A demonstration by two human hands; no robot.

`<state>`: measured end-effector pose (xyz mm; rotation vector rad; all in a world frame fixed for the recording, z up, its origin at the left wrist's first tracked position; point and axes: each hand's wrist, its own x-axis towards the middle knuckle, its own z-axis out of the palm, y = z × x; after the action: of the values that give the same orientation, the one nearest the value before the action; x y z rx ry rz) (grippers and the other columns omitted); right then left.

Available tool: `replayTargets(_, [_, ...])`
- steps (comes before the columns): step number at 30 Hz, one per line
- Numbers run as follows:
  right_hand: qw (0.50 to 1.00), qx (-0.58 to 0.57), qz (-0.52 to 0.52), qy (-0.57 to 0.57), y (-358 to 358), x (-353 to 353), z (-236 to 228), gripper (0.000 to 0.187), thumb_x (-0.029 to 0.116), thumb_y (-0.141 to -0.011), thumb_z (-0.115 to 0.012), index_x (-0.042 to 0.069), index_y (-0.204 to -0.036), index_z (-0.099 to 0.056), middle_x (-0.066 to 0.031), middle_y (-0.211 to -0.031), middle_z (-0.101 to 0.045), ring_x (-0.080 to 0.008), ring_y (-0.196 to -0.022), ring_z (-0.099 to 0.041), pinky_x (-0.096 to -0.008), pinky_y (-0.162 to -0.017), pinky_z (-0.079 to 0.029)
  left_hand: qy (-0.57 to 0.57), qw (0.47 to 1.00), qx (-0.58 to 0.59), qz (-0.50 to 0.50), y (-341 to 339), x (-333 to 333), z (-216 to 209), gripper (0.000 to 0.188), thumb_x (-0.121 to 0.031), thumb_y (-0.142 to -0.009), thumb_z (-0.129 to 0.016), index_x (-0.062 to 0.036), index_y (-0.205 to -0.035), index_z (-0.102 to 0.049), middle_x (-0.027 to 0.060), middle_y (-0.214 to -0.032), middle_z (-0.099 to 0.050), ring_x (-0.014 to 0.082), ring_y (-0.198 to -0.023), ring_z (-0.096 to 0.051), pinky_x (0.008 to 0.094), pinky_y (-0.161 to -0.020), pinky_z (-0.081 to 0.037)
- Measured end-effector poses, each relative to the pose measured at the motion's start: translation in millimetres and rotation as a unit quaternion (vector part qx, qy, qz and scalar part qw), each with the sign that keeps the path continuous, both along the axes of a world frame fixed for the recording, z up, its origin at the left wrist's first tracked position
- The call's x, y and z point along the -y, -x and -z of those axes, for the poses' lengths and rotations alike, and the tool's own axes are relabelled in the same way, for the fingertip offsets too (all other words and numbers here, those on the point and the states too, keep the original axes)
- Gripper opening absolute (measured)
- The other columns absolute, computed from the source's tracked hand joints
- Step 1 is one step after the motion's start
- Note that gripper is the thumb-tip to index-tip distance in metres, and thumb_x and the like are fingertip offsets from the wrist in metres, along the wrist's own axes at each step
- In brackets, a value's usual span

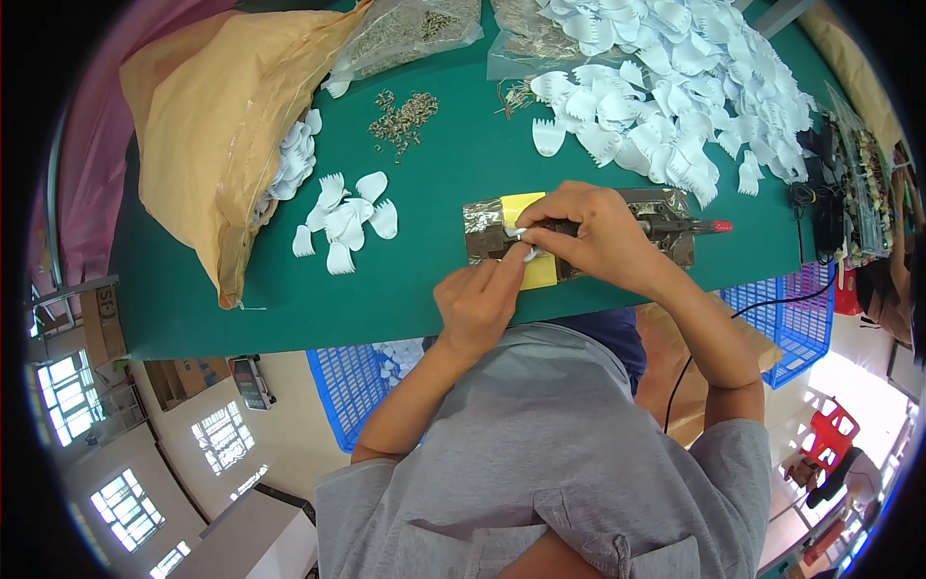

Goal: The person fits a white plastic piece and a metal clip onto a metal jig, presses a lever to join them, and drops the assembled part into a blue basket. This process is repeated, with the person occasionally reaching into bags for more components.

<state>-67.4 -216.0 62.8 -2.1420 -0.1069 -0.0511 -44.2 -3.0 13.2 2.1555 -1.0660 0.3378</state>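
Note:
My right hand (pixel 606 241) is closed in a pinch over a tape-covered fixture (pixel 482 232) with yellow patches (pixel 521 205). A small white piece (pixel 516 234) shows at its fingertips. My left hand (pixel 477 304) comes in from below, its fingertips pressed together at the same spot, where a bit of white shows as well. The fingers hide most of what lies between them. To the right of my right hand, a dark clamp lever (pixel 680 227) with a red tip lies across the fixture.
Many white, comb-edged plastic pieces (pixel 666 96) are heaped at the back right. A smaller group of such pieces (pixel 345 220) lies left, near an open brown paper sack (pixel 207 135). Tiny metal parts (pixel 403 121) lie behind, beside clear bags (pixel 410 37). Blue baskets (pixel 340 391) stand below the green table (pixel 415 183).

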Motion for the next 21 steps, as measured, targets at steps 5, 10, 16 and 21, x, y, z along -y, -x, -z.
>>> replayTargets(5, [1.000,0.018,-0.010,0.002,1,3,6,0.015,0.011,-0.091,-0.078,0.006,-0.105,-0.081,-0.0082,-0.092,-0.076,-0.0231,-0.081,-0.069,-0.0346,-0.071,-0.055,0.026,0.995,0.030,-0.092,-9,0,-4,0.057,-0.015,-0.082,-0.086,-0.0108,-0.134,-0.064,0.0057,-0.099,-0.066,0.0268,-0.090,-0.063,0.0390,-0.083,-0.047])
replayTargets(10, [0.997,0.039,-0.014,0.070,5,0,-1,0.021,0.010,-0.088,-0.078,0.008,-0.109,-0.078,-0.0077,-0.100,-0.076,-0.0271,-0.091,-0.068,-0.0391,-0.079,-0.052,-0.031,0.986,-0.152,0.067,-40,-5,-13,0.076,-0.010,-0.081,-0.085,-0.0090,-0.149,-0.051,0.0079,-0.131,-0.066,0.0341,-0.131,-0.049,0.0468,-0.111,-0.037])
replayTargets(16, [0.936,0.269,-0.044,0.222,19,-9,5,0.020,0.010,-0.079,-0.075,0.006,-0.098,-0.069,-0.0045,-0.102,-0.065,-0.0250,-0.098,-0.063,-0.0408,-0.086,-0.049,-0.012,0.974,-0.186,0.127,-52,-5,-21,0.075,-0.007,-0.082,-0.083,-0.0106,-0.150,-0.051,0.0048,-0.122,-0.070,0.0301,-0.129,-0.050,0.0448,-0.110,-0.039])
replayTargets(21, [0.914,0.286,-0.032,0.285,18,-15,12,0.021,0.007,-0.077,-0.075,0.005,-0.097,-0.070,-0.0052,-0.101,-0.065,-0.0247,-0.098,-0.063,-0.0415,-0.088,-0.050,0.012,0.974,-0.188,0.122,-53,-3,-18,0.074,-0.006,-0.080,-0.085,-0.0111,-0.147,-0.054,0.0048,-0.118,-0.069,0.0298,-0.125,-0.052,0.0440,-0.107,-0.040])
